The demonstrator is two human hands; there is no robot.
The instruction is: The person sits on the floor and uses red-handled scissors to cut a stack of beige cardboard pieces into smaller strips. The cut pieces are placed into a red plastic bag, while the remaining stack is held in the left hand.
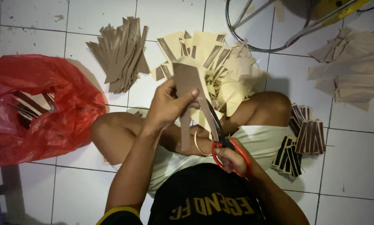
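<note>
While our left hand (pixel 167 104) pinches the brown sheet (pixel 187 81), our right hand (pixel 233 158) grips red scissors (pixel 224 146) mid-cut; next we should advance the blades toward 12 o'clock.

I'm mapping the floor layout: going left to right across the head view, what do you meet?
Red plastic bag → brown strip pile → left hand holding a brown sheet → red-handled scissors in the right hand → dark stacked bundles → tan paper heap.

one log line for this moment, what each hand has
left hand: holds brown card piece | right hand: red-handled scissors, cutting it | beside: red bag
</note>
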